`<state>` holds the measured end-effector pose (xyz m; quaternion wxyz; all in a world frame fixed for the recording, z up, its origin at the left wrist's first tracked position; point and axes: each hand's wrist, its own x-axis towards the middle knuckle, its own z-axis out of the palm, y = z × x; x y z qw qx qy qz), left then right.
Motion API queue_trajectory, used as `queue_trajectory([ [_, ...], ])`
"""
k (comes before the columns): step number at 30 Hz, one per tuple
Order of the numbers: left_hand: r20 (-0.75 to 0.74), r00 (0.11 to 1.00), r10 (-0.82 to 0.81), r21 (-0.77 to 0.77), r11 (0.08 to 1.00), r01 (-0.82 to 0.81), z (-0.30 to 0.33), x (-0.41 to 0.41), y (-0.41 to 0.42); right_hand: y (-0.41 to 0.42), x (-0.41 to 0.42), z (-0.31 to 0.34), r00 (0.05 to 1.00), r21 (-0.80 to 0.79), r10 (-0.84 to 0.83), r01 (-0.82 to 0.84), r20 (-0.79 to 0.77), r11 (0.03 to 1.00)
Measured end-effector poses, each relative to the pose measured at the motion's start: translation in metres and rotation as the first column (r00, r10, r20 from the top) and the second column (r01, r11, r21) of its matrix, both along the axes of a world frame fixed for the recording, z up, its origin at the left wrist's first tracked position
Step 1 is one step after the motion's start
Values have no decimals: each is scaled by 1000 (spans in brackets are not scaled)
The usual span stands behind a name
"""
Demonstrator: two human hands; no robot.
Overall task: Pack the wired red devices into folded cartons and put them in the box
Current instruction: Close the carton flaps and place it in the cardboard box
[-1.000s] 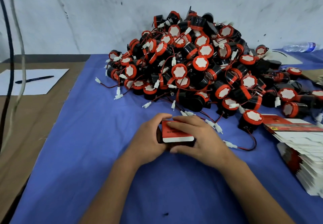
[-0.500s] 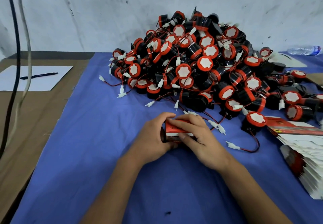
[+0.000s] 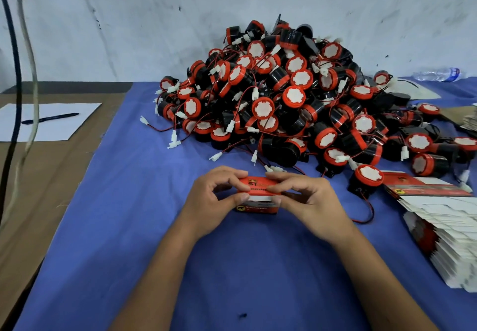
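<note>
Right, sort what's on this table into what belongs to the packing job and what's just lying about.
Job:
- small red and white folded carton, held by left hand and right hand
- heap of red-capped black wired devices
- stack of flat red and white cartons

Lying about:
- black pen on white paper sheet
- clear plastic bottle

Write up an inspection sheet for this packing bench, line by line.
Surface: blue cloth over a brown table.
Job's things: red carton on the cloth; pile of red devices behind it; stack of flat cartons to the right. Packing box: nothing seen.
Clutter: pen on white paper; plastic bottle.
Grippers: left hand and right hand both pinch the carton.
Cables: two hanging cables at far left.
Surroundings: scuffed white wall.
</note>
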<state>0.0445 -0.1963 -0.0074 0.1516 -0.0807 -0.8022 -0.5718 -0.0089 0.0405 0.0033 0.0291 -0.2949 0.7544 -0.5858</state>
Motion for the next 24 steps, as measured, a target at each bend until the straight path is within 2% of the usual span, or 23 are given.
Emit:
queue_trajectory([
  [4,-20,1000,-4,-26,1000,4,-2,0,3,-1,0,1,997,49,-35,39,-71,998],
  [8,-23,1000,-8,-93,996,6,-1,2,1,0,2,-1,969,159,-18,58,-246,986],
  [11,-38,999,-5,-144,990,-1,2,4,0,0,3,0,904,256,1,120,-428,959],
  [14,-176,984,37,-275,958,-85,1,3,4,-7,8,0,823,284,15,179,-567,942],
  [18,-298,954,42,-370,916,-156,-4,5,10,-20,18,-10,800,287,19,193,-599,938],
  [24,-282,956,75,-369,912,-180,-15,10,15,-17,23,-16,834,325,52,156,-549,933],
])
